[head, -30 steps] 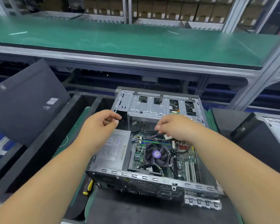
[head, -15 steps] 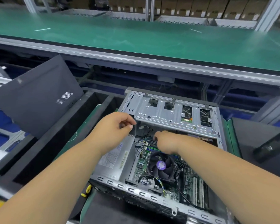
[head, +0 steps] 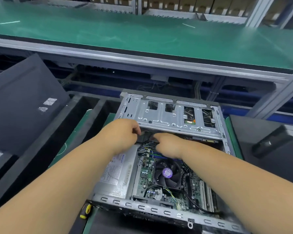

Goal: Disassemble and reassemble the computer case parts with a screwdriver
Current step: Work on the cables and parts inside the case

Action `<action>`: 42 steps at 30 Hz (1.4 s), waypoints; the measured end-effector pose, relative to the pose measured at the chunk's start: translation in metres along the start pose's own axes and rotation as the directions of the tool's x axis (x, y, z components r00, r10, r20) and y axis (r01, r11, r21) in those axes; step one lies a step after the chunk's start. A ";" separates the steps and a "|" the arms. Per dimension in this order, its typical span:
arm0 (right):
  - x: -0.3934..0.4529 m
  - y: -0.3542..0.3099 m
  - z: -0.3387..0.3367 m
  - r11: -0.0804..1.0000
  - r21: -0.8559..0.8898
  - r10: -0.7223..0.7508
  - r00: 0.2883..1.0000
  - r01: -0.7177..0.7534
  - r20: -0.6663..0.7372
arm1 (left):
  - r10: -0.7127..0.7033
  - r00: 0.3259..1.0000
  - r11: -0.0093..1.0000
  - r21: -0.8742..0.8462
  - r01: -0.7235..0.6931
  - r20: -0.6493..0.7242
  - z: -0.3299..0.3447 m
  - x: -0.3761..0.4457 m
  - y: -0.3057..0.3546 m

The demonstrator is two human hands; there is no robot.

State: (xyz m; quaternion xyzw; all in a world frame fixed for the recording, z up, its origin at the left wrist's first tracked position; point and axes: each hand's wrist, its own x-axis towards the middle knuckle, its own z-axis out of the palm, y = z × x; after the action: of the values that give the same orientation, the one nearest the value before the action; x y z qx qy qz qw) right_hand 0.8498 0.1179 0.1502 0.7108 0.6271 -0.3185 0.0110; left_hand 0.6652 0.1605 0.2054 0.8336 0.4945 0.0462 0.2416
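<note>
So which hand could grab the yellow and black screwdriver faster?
Probably the left hand. The yellow-and-black screwdriver lies beside the near left corner of the open grey metal computer case, under the left forearm. The right hand would have to cross over the case.

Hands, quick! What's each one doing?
Left hand: fingers curled at the black cables; grip unclear.
Right hand: fingers hidden; cannot tell.

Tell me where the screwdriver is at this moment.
In the head view, the screwdriver lies low on the left, beside the near left corner of the computer case, partly hidden under the left forearm.
</note>
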 end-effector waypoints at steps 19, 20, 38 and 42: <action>0.006 0.019 0.032 0.827 0.506 0.405 0.885 -0.246 -0.232 | 0.131 0.833 0.941 0.197 -0.276 0.538 0.016 0.038 0.017; 0.008 0.019 0.033 0.836 0.479 0.415 0.880 -0.268 -0.232 | 0.114 0.808 0.927 0.231 -0.296 0.577 0.017 0.041 0.020; 0.029 0.007 0.029 0.815 0.487 0.429 0.892 -0.313 -0.144 | 0.014 0.720 0.952 0.212 -0.222 0.693 0.026 0.064 0.014; 0.027 0.016 0.035 0.439 0.879 0.532 0.842 -0.187 -0.087 | -0.014 0.851 0.985 0.153 -0.078 0.525 0.034 0.067 0.005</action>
State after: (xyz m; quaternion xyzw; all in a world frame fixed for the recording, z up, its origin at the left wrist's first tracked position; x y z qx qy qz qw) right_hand 0.8487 0.1236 0.1039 0.7875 0.2137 -0.4378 -0.3775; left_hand 0.7141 0.2036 0.1671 0.8402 0.3981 -0.2207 0.2948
